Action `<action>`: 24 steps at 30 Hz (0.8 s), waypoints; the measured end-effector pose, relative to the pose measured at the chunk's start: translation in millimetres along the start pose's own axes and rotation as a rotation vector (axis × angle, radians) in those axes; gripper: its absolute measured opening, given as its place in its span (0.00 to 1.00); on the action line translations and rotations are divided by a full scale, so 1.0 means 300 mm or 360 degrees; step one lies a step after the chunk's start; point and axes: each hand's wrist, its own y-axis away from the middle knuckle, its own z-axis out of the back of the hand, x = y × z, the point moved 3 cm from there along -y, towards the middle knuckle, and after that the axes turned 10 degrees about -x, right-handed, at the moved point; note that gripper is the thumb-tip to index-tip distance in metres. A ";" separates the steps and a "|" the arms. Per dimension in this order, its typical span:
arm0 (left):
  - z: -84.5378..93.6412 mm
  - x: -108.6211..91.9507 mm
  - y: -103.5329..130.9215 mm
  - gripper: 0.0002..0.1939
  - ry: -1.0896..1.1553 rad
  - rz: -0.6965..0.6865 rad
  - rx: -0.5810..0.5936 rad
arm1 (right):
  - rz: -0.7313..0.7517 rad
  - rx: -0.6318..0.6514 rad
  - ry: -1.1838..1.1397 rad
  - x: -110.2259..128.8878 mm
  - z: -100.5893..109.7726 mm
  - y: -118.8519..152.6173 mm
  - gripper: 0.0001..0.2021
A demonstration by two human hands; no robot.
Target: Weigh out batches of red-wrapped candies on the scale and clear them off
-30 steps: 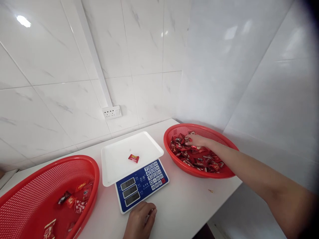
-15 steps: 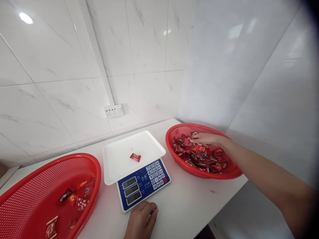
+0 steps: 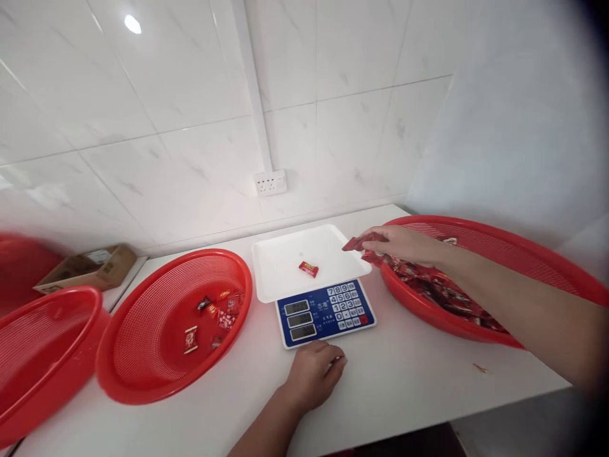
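Note:
My right hand (image 3: 394, 242) is closed on several red-wrapped candies (image 3: 373, 247), between the right corner of the white weighing tray and the rim of the right red basket (image 3: 451, 337). That basket holds a heap of red-wrapped candies (image 3: 428, 285). One red candy (image 3: 309, 269) lies on the tray (image 3: 276, 266) of the blue and white digital scale (image 3: 318, 304). In front of the scale's lower edge, my left hand (image 3: 314, 374) rests on the table with its fingers curled in; nothing shows in them.
To the left of the scale, a red basket (image 3: 137, 387) holds several scattered candies. Another red basket (image 3: 52, 393) and a cardboard box (image 3: 102, 270) are farther left. A small scrap (image 3: 480, 368) lies on the white table (image 3: 380, 400). A power socket (image 3: 271, 183) is on the tiled wall.
My right hand has come up out of the right basket with candies and moved left towards the scale tray. The view has turned left, bringing more baskets into sight. My left hand stays before the scale.

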 end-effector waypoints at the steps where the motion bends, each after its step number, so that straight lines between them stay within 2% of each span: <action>1: 0.002 0.005 0.001 0.10 0.0008 0.0015 -0.0007 | 0.0042 0.0060 -0.0004 0.030 -0.045 -0.010 0.17; 5: 0.005 0.015 0.003 0.09 0.0010 0.0036 -0.0034 | 0.0126 0.0170 -0.0046 0.098 -0.197 -0.051 0.15; 9: 0.008 0.017 0.004 0.09 0.0001 0.0024 -0.0036 | 0.0142 0.0219 -0.0147 0.114 -0.275 -0.070 0.20; 11: 0.011 0.015 0.005 0.09 0.0007 0.0016 -0.0037 | 0.0123 0.0211 -0.0175 0.116 -0.284 -0.072 0.21; 16: 0.013 0.006 0.006 0.09 -0.0008 -0.0023 -0.0006 | 0.0005 0.0128 -0.0287 0.132 -0.268 -0.074 0.14; 19: 0.009 0.007 0.006 0.09 -0.0027 -0.0036 0.0023 | -0.0052 0.0175 -0.0367 0.151 -0.267 -0.073 0.12; 22: 0.007 0.013 0.006 0.09 -0.0027 -0.0024 0.0035 | -0.0034 0.0255 -0.0377 0.163 -0.278 -0.071 0.20; 24: 0.006 0.018 0.006 0.09 -0.0027 -0.0012 0.0039 | 0.0007 0.0193 -0.0269 0.158 -0.281 -0.076 0.27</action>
